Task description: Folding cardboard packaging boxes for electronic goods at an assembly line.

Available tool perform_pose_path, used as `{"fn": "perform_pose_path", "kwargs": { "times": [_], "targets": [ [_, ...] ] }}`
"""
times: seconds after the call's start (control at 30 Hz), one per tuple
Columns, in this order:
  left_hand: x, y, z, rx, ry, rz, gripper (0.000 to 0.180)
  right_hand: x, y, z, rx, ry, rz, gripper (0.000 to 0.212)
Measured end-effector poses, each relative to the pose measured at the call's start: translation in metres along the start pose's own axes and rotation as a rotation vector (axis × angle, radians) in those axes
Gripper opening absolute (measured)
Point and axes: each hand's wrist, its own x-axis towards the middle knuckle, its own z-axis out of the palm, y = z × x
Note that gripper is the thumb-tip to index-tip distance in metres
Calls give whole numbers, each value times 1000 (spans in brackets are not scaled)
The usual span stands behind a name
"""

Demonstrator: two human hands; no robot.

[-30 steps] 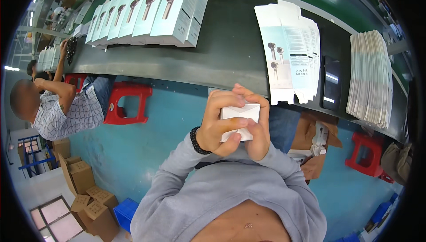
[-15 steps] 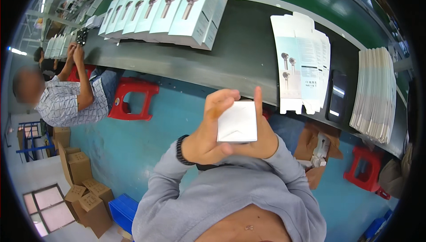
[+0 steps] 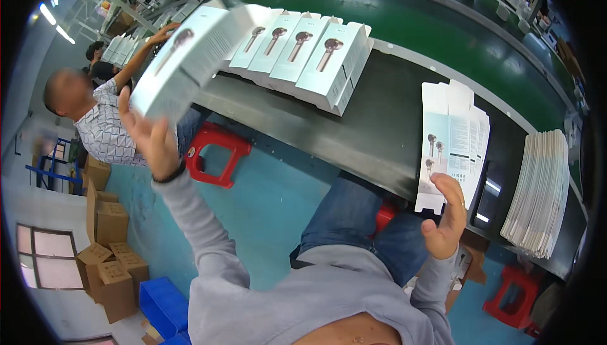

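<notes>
Head camera, looking down: we hold one assembled white carton (image 3: 180,60) in our left hand (image 3: 152,139), arm stretched out to the left; the fingers are closed around its lower end, and the box is blurred and tilted, hanging above the near-left edge of the dark workbench (image 3: 354,123). A long-handled device is pictured on its face. Our right hand (image 3: 447,215) is half open, fingers curled loosely and gripping nothing, with the fingertips just touching the lower edge of a small pile of flat, unfolded cartons (image 3: 452,142) that lies at the bench's near edge; we cannot count the sheets in that pile. On the far-left part of the bench stands a row of finished boxes (image 3: 297,54), four clearly visible side by side, with more behind our raised carton that we cannot count. At the right end of the bench sits one tall stack of white sheets (image 3: 540,193), too many and too thin to count. Beyond the bench runs one green conveyor belt (image 3: 442,22). Another person (image 3: 101,123) in a patterned shirt sits at the left, one arm raised to the bench. We see three red stools (image 3: 215,155), one beside that person, one under us, one at lower right. Brown cardboard boxes (image 3: 104,244) and one blue crate (image 3: 165,304) rest on the floor at lower left.
</notes>
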Motion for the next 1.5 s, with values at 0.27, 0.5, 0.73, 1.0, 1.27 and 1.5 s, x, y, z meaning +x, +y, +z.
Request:
{"fn": "perform_pose_path", "kwargs": {
  "times": [0.27,0.5,0.73,1.0,1.27,1.5],
  "targets": [
    [77,-215,-58,264,387,-46,62,-25,16,-23,-289,44,55,48],
    [88,-285,-82,370,290,-136,63,-31,18,-32,-809,-212,70,58],
    [93,-320,-106,517,225,-216,64,-32,18,-39,-921,-433,79,62],
    [63,-246,-41,678,181,9,75,-26,19,-59,-848,-200,-267,32],
    [-68,21,196,166,-641,614,77,-12,-48,-49,-222,240,-380,9],
    [-84,46,224,-11,-1172,450,69,-28,-46,-26,262,163,6,27]
  ]
}}
